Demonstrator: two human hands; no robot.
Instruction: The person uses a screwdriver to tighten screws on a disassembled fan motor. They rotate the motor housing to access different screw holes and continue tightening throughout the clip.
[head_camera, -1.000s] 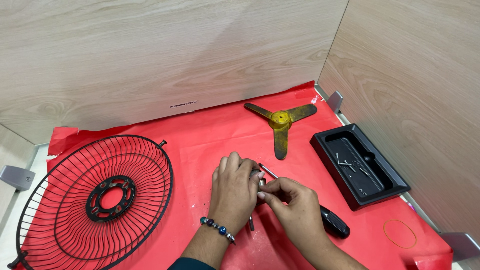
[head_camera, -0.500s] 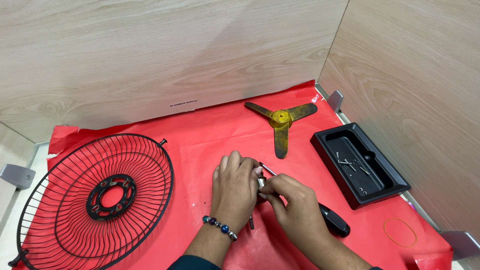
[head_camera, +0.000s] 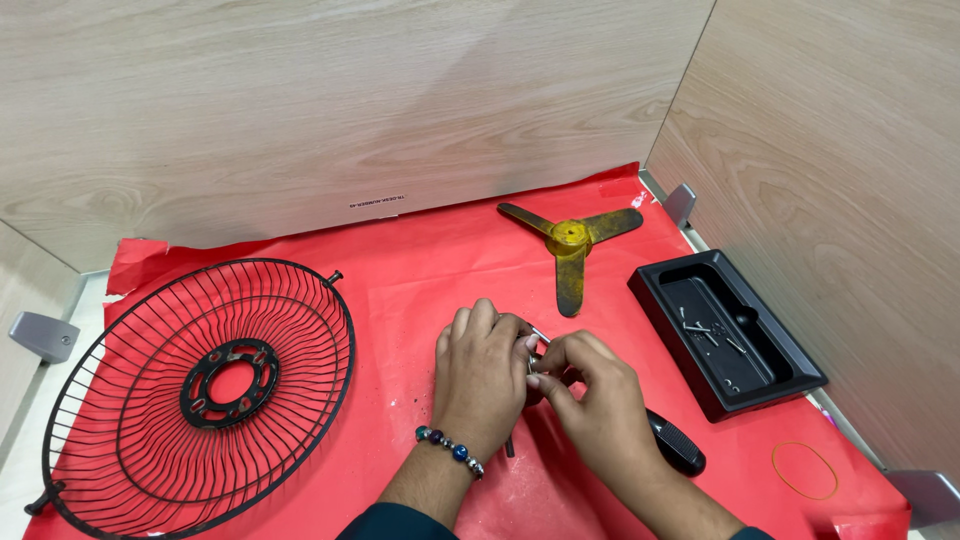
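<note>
Pale wood-grain wall panels (head_camera: 300, 110) meet at a corner behind the red paper-covered tabletop (head_camera: 420, 270). Grey metal brackets (head_camera: 44, 335) sit at the table's edges. Light falls soft and even.

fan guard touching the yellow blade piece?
Apart. The head view shows bare red mat between the black wire fan guard and the yellow three-armed blade piece.

I see bright, even overhead light, soft shadows under the black wire fan guard (head_camera: 200, 385), sharp focus throughout.
</note>
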